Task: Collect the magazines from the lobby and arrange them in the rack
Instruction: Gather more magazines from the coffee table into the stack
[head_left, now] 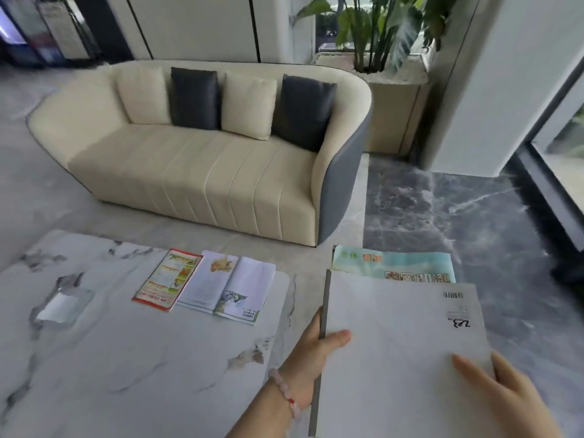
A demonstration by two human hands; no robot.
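Currently: cream sofa [196,172], unused. Marble table [126,358], bearing two titles not yet collected. Held off its right edge: grey-covered magazine [401,343], large, plain, barcode at one corner, atop a teal magazine [395,263]. On the table: open magazine [227,286], pages up, just beside a red-bordered magazine [167,279]; best closed first, then stacked flush. Left hand [313,352] grips the grey spine; right hand [512,396] pinches the near right corner.

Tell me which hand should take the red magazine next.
Probably the left hand: it grips the white magazine on the edge nearest the table, where the red magazine lies. The right hand, at the far corner, would have to cross over.
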